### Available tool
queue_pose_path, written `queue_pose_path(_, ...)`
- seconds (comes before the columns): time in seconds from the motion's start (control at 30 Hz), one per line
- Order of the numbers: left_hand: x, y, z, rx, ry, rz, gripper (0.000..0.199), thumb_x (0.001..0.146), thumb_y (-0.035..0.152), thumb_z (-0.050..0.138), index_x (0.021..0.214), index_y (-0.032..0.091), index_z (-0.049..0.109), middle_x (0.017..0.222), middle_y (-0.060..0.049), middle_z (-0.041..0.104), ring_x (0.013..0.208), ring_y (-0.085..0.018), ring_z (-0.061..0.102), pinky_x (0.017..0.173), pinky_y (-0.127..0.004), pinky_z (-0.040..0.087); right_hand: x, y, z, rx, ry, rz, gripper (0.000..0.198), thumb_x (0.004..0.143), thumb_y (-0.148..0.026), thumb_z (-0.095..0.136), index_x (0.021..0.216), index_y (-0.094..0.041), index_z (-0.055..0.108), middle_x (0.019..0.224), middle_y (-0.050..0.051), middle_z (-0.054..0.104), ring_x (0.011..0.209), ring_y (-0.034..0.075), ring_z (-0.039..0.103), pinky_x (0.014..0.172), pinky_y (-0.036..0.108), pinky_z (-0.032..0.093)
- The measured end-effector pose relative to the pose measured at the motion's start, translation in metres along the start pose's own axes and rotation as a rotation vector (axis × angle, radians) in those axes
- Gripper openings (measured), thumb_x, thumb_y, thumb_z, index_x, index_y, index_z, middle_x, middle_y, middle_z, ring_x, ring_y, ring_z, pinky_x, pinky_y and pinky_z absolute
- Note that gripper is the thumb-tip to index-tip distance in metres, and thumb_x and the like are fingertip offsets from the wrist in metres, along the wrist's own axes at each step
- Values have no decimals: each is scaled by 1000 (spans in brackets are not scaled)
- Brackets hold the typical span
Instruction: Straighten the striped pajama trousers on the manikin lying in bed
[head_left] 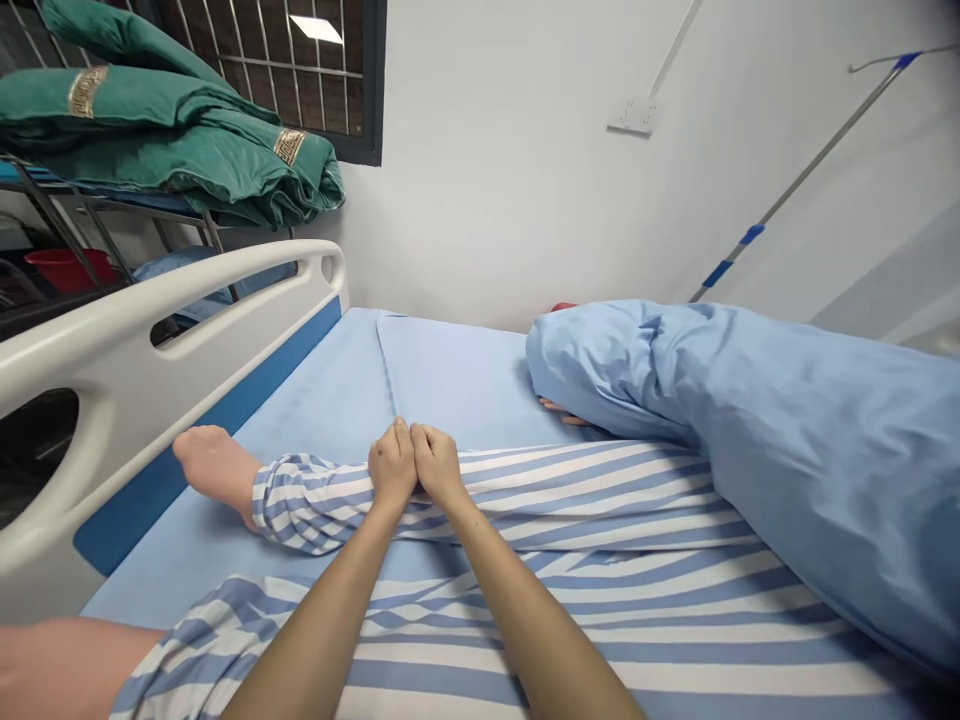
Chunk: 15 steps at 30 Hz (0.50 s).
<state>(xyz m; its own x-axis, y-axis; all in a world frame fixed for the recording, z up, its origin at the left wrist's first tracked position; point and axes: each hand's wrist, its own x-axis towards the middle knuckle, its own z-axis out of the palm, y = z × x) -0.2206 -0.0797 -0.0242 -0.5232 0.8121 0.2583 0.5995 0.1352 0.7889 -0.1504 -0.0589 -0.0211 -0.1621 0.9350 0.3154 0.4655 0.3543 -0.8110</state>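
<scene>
My left hand (393,463) and my right hand (436,462) are closed side by side, thumbs touching or nearly so. Both rest at the far edge of the far leg in blue-and-white striped trousers (555,495), around its middle. Their curled fingertips are hidden, so whether they grip cloth or leg does not show. A bare foot (217,470) sticks out of that trouser leg on the left. Closer to me lies the second leg, with its bare lower part (75,665) at the left edge. A light blue quilt (825,430) covers the lying figure's upper part.
The bed has a blue sheet (457,370) and a cream end board (247,270) on the left. Fingers (566,412) show under the quilt's edge. Beyond stand folded green bedding (187,140), a red basin (67,268) and a slanted metal pole (817,160) by the wall.
</scene>
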Motion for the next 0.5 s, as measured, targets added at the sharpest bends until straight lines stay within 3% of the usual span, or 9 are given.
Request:
queue_pose_path(0.13,1,-1,1,0,-18,12,37,85,38,30,57,19,47,56,0,54,54,-10,42,55,-23,28,1,5,-13,52,0,24,41,85,-41,29,51,-21,40,49,-1,44,55,12,41,51,23,31)
queue_pose_path(0.23,3,-2,0,-37,-22,-5,35,82,37,34,52,19,40,50,3,45,52,-9,36,53,-23,27,1,-19,-4,67,-30,51,42,85,-41,29,49,-23,42,45,-1,44,57,14,45,51,23,32)
queue_pose_path(0.3,6,2,0,-85,-38,-20,34,80,36,36,51,19,38,49,4,41,52,-9,34,51,-23,26,-2,-54,29,100,-83,42,41,84,-41,32,49,-24,44,42,-2,44,59,15,49,51,24,33)
queue_pose_path(0.37,9,12,3,-187,-43,-53,31,77,34,38,49,19,35,47,4,37,51,-9,34,50,-22,27,-6,-100,77,157,-123,-11,41,82,-43,36,47,-24,44,39,-2,44,60,15,51,52,25,34)
queue_pose_path(0.43,13,28,9,-366,-14,-127,27,75,32,37,51,20,32,47,5,33,49,-8,33,48,-22,28,-8,-141,123,207,-206,-85,40,79,-43,42,44,-23,45,39,-2,47,61,15,54,52,25,34)
queue_pose_path(0.5,15,44,17,-553,17,-208,24,75,31,35,54,21,28,46,7,29,45,-7,30,46,-22,29,-9,-163,156,226,-241,-112,40,76,-42,46,41,-22,44,41,-3,51,60,13,55,53,24,35)
